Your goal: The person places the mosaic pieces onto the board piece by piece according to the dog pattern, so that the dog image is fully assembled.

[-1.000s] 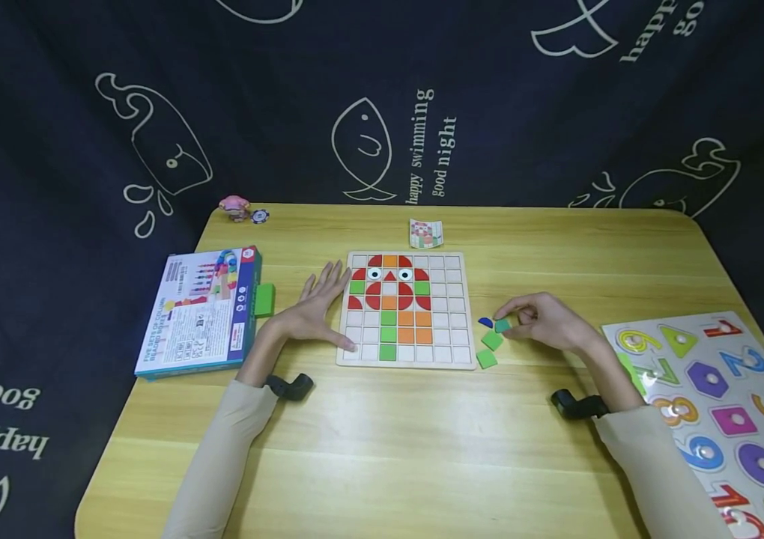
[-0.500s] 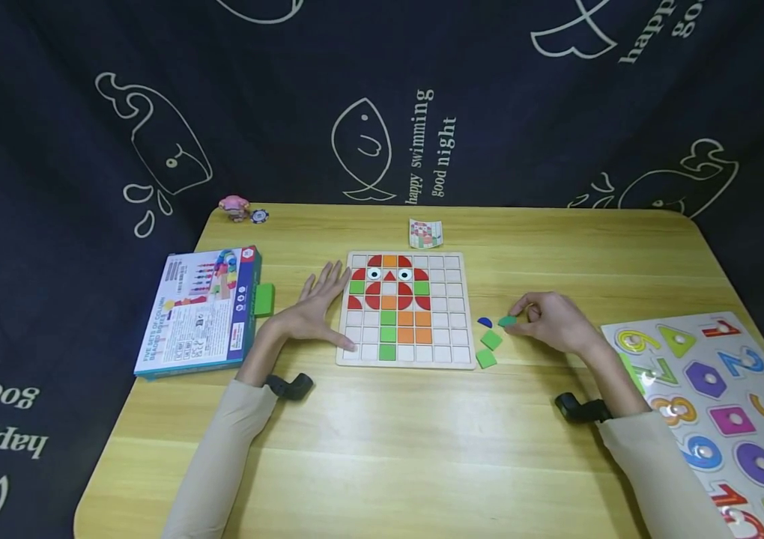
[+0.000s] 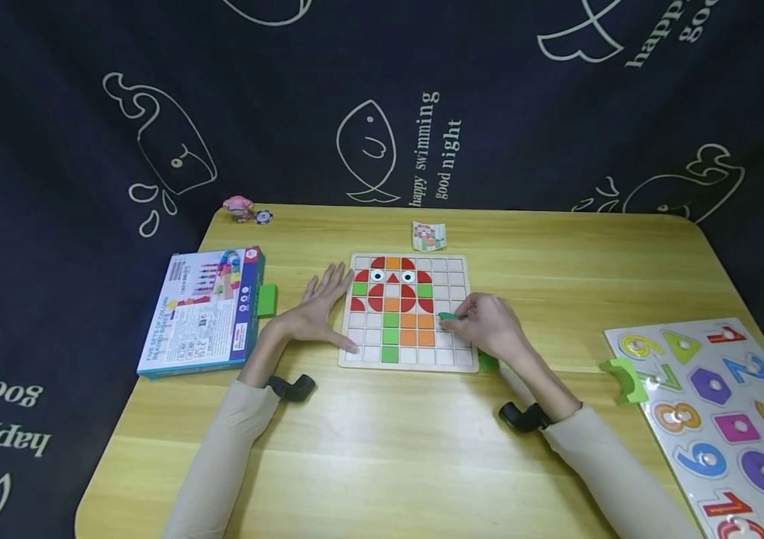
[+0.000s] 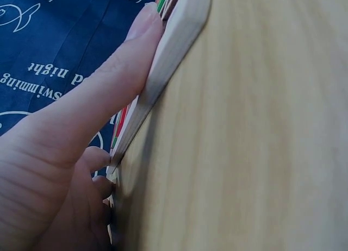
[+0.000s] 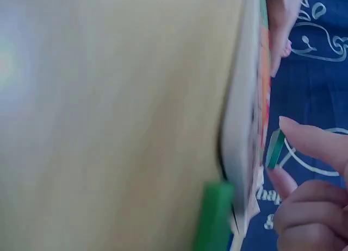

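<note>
A wooden grid board [image 3: 440,357] lies mid-table, with red, orange, green and eye-patterned tiles set in its cells. My left hand [image 3: 311,318] is spread at the board's left side; its thumb [image 4: 117,71] rests on the board's edge in the left wrist view. Over the right part of the board, my right hand [image 3: 493,327] pinches a green tile [image 3: 446,317] between thumb and index finger. The right wrist view shows this tile [image 5: 276,149] tilted and held clear of the board. Another green tile [image 3: 487,362] lies beside the board's right edge, partly hidden by my right hand.
A picture card [image 3: 429,236] lies behind the board. To the left are a boxed toy [image 3: 200,314] and a green block [image 3: 267,300]. A number puzzle board [image 3: 705,430] and a green arched block [image 3: 630,379] sit right. A pink figurine [image 3: 239,208] stands at the back left.
My right hand turned the green tile beside the board, then carried it left over the board's right columns. The left hand stays in place. The green arched block has come into view.
</note>
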`<action>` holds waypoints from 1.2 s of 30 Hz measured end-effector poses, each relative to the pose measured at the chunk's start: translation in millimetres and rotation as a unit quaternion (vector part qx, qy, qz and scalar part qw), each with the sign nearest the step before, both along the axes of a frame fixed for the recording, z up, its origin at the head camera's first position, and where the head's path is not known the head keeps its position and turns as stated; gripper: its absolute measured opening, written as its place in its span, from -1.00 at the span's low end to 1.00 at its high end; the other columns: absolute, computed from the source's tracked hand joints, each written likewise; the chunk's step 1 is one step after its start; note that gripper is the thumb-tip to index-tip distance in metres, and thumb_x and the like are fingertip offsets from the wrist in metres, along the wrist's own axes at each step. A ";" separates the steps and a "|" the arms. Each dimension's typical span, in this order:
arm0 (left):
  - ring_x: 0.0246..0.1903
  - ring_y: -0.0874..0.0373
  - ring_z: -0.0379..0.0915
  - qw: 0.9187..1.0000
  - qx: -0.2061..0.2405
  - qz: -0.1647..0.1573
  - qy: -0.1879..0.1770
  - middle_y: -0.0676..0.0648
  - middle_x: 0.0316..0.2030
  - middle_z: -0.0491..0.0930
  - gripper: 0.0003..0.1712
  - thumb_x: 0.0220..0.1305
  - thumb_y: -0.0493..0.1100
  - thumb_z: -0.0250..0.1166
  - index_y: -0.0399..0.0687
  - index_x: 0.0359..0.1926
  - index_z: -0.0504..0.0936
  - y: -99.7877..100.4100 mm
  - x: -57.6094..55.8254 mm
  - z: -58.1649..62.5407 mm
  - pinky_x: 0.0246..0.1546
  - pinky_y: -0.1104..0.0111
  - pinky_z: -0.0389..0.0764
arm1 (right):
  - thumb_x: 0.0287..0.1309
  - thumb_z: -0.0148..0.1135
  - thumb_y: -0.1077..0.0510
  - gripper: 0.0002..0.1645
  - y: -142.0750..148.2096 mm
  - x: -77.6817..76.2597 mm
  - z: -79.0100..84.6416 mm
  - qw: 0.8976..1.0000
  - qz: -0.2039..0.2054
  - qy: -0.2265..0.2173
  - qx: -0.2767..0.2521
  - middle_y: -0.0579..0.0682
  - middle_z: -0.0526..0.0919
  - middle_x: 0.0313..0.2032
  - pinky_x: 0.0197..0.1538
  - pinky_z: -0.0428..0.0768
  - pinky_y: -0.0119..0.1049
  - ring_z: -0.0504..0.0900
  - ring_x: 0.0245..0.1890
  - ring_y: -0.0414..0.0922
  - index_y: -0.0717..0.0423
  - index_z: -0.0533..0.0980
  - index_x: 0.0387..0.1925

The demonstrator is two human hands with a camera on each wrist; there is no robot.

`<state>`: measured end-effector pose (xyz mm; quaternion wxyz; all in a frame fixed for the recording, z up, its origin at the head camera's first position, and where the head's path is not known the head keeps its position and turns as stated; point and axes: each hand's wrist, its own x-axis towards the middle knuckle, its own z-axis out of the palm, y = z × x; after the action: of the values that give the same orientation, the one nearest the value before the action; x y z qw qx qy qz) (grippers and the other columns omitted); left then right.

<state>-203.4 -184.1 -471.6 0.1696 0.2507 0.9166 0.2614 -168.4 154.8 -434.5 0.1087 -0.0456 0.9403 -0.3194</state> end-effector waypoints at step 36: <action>0.51 -0.11 -0.73 1.000 0.007 0.001 0.000 -0.17 0.52 -0.58 0.61 -0.29 0.39 0.52 0.02 0.53 -0.37 1.0 0.3 0.4 0.46 -0.13 -0.53 | -0.14 0.56 0.04 -0.77 7.2 -19.7 -7.6 0.995 0.036 -0.044 -0.081 -0.15 0.38 -0.69 -0.64 0.06 -0.46 0.14 -0.69 -0.21 -0.03 0.74 -0.36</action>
<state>-203.1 -183.2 -471.2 0.1679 0.2504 0.9150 0.2680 -188.1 162.0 -442.1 0.1574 -0.0744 0.9032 -0.3923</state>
